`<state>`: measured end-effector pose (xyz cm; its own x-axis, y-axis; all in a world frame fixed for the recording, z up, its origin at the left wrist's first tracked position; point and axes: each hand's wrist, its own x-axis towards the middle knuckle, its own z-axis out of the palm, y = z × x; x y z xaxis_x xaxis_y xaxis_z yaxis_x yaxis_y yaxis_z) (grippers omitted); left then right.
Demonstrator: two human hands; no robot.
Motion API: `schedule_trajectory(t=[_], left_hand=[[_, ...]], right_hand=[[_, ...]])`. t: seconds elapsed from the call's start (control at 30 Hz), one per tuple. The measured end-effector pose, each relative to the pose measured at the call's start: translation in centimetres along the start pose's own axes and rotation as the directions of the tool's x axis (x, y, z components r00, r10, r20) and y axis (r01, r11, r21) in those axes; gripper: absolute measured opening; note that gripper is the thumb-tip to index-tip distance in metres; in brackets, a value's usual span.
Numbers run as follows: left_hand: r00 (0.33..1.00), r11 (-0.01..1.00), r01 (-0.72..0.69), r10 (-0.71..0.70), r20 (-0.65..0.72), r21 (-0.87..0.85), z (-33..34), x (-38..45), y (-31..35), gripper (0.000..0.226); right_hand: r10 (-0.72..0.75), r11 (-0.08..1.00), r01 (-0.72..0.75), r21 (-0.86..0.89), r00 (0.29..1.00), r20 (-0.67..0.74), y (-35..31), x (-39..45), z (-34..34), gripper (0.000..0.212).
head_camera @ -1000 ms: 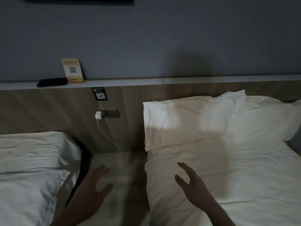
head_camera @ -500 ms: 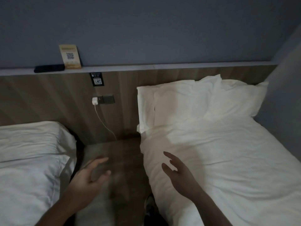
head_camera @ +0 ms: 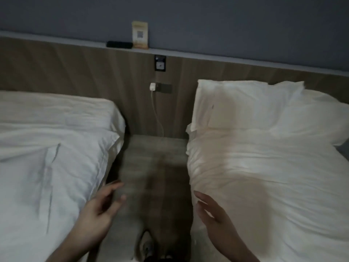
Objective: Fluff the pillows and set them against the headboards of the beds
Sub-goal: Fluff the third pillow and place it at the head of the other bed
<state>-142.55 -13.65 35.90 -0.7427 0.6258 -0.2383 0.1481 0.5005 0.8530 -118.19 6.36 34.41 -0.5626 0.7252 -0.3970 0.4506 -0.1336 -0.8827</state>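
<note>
Stood in the aisle between two beds. Left hand (head_camera: 96,214) hung loose, fingers (head_camera: 113,187) half-spread, holding nothing, just beside the left bed (head_camera: 47,167). Right hand (head_camera: 217,218) likewise empty, fingers straight, at the edge of the right bed (head_camera: 264,176). Right bed: two pillows (head_camera: 239,104) upright against the headboard (head_camera: 94,72), looking done. Left bed: white bulk near the headboard (head_camera: 56,114); we could not tell pillow from duvet in the dim, blurred view. We judged the pillows light, soft and floppy, not slippery: best gripped with both hands at opposite short ends, shaken, then leaned upright.
</note>
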Motion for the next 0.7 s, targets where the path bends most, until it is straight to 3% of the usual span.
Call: schedule_trajectory(t=[0.1,0.2,0.3,0.37,0.53,0.57,0.6,0.67,0.7], left_hand=[[0.984,0.982,0.143,-0.154,-0.087,-0.120,0.2,-7.2,-1.2,0.030],[0.951,0.948,0.235,-0.269,-0.150,-0.215,0.7,-14.4,-2.0,0.029],[0.907,0.905,0.288,-0.362,-0.214,-0.312,0.7,-20.8,-3.0,0.030],[0.877,0.880,0.304,-0.408,-0.254,-0.366,0.4,-24.8,-3.9,0.031],[0.813,0.836,0.295,-0.474,-0.339,-0.463,-0.7,-32.6,-7.2,0.031],[0.810,0.833,0.282,-0.472,-0.347,-0.475,-1.1,-33.9,-7.9,0.031],[0.809,0.830,0.269,-0.470,-0.353,-0.489,-1.5,-35.2,-8.6,0.032],[0.804,0.817,0.234,-0.467,-0.367,-0.526,-2.7,-38.1,-10.1,0.032],[0.804,0.813,0.220,-0.464,-0.372,-0.539,-3.4,-39.8,-11.0,0.033]], right_hand=[[-0.016,1.000,0.017,-0.021,0.999,0.050,2.5,-3.2,0.4,0.029],[0.024,0.999,-0.018,-0.031,0.976,0.217,4.4,-6.3,1.0,0.045],[0.068,0.995,-0.089,0.047,0.941,0.332,5.8,-9.2,2.6,0.027],[0.055,0.993,-0.090,0.072,0.920,0.389,6.2,-11.3,3.5,0.030],[0.064,0.994,-0.100,0.049,0.871,0.487,7.3,-16.2,6.4,0.093],[0.071,0.994,-0.105,0.041,0.865,0.497,7.6,-17.3,7.3,0.092],[0.080,0.994,-0.110,0.029,0.859,0.505,7.9,-18.4,8.4,0.078],[0.084,0.993,-0.114,0.027,0.853,0.515,8.7,-20.9,11.1,0.024],[0.086,0.994,-0.106,0.009,0.852,0.516,9.2,-22.4,12.6,0.016]])
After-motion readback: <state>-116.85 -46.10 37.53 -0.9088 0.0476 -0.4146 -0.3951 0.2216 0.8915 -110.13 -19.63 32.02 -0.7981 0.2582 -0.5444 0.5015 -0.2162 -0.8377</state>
